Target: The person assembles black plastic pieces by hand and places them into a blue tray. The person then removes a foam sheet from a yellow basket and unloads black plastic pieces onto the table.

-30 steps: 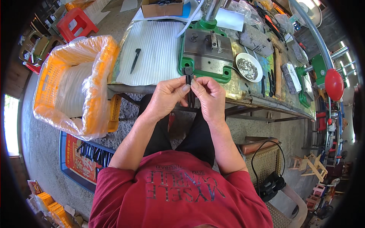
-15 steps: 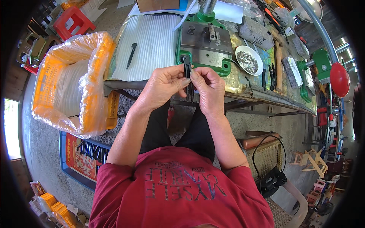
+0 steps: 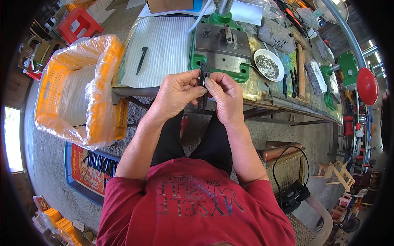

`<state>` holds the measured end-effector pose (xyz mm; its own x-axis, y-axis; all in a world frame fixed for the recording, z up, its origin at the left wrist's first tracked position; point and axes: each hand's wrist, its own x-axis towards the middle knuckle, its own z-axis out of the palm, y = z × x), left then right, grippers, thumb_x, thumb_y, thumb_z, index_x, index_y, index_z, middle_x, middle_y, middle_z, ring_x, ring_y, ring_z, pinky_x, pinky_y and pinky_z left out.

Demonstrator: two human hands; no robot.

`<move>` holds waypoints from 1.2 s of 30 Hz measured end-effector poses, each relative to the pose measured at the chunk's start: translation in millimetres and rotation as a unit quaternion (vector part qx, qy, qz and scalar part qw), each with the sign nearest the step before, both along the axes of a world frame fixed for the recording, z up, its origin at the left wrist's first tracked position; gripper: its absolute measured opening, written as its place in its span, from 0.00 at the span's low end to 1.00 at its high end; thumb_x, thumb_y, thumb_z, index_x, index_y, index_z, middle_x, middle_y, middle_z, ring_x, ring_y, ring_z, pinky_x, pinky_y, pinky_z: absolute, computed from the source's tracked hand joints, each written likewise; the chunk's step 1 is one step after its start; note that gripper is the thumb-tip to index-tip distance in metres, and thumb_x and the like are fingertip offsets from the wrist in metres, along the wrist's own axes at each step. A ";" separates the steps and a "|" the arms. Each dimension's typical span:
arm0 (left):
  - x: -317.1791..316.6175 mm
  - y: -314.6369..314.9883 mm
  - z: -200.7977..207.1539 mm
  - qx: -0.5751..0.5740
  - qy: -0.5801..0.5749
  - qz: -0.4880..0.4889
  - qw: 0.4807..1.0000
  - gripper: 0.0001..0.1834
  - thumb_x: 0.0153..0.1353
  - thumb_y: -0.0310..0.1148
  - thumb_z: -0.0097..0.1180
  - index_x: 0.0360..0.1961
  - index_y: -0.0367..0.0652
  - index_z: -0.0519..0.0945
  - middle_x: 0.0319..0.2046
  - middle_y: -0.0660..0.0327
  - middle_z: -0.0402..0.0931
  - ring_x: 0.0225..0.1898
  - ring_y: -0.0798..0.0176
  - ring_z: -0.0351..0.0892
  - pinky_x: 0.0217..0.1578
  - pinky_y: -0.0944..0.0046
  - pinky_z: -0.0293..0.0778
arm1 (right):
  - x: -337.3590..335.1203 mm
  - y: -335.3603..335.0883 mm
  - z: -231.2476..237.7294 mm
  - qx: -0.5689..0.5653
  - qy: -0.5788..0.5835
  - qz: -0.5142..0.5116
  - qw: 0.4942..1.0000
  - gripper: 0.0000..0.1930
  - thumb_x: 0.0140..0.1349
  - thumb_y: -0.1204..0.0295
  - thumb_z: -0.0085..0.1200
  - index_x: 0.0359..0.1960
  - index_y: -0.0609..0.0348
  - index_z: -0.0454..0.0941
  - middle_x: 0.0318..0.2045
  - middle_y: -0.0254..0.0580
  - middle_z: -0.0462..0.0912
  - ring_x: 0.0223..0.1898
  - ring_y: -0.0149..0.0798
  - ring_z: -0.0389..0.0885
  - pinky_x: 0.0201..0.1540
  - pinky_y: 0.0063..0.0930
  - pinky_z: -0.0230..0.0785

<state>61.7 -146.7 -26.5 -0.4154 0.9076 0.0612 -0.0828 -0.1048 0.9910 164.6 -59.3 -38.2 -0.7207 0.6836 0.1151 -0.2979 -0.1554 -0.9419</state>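
1. The left hand [image 3: 180,91] has a narrow grip: its thumb and fingers pinch a long black piece [image 3: 206,69]. It may be two pieces side by side; I cannot tell.
2. The right hand [image 3: 225,96] has a narrow grip too, pinching the right side of that piece. I cannot tell if a tiny bit is tucked in there as well.
3. The black piece is up in the air, just in front of the green machine base [image 3: 234,75], with its top end toward it.
4. To do this well, I think the left hand should hold the piece still while the right one makes small, careful moves.
5. Soft, even pressing seems best, because something so thin could slip or twist.
6. Left of the green machine base, a black stick [image 3: 141,60] lies on a white ribbed sheet [image 3: 168,53]. Right of it, a white bowl [image 3: 280,77] of shiny bits [image 3: 266,67] sits on the counter [image 3: 255,94].
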 end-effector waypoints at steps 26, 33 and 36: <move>1.7 0.6 2.2 0.027 -0.034 0.010 0.999 0.16 0.47 0.25 0.55 0.39 0.33 0.71 0.24 0.64 0.74 0.20 0.79 0.68 0.18 0.81 0.63 | -0.7 0.9 3.7 -0.013 0.012 -0.007 1.000 0.05 0.52 0.76 0.50 0.27 0.65 0.68 0.21 0.30 0.70 0.23 0.20 0.66 0.25 0.13 0.60; 1.5 2.2 1.6 0.028 -0.027 0.007 0.999 0.16 0.47 0.25 0.55 0.39 0.33 0.71 0.24 0.64 0.74 0.21 0.80 0.68 0.19 0.82 0.62 | -0.3 3.9 3.0 -0.002 0.010 -0.007 1.000 0.05 0.52 0.76 0.50 0.27 0.64 0.68 0.21 0.30 0.70 0.23 0.20 0.65 0.25 0.12 0.60; 1.9 2.9 2.9 0.026 -0.033 0.007 0.999 0.16 0.47 0.25 0.55 0.39 0.33 0.71 0.24 0.64 0.74 0.21 0.80 0.68 0.19 0.82 0.62 | -0.2 3.8 4.4 -0.002 0.008 -0.006 1.000 0.05 0.52 0.76 0.49 0.27 0.65 0.68 0.21 0.30 0.70 0.23 0.20 0.65 0.25 0.12 0.59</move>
<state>63.6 -143.8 -23.6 -0.4329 0.8979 0.0802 -0.1458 -0.1575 0.9767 164.4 -55.6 -33.9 -0.7108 0.6923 0.1244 -0.3150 -0.1552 -0.9363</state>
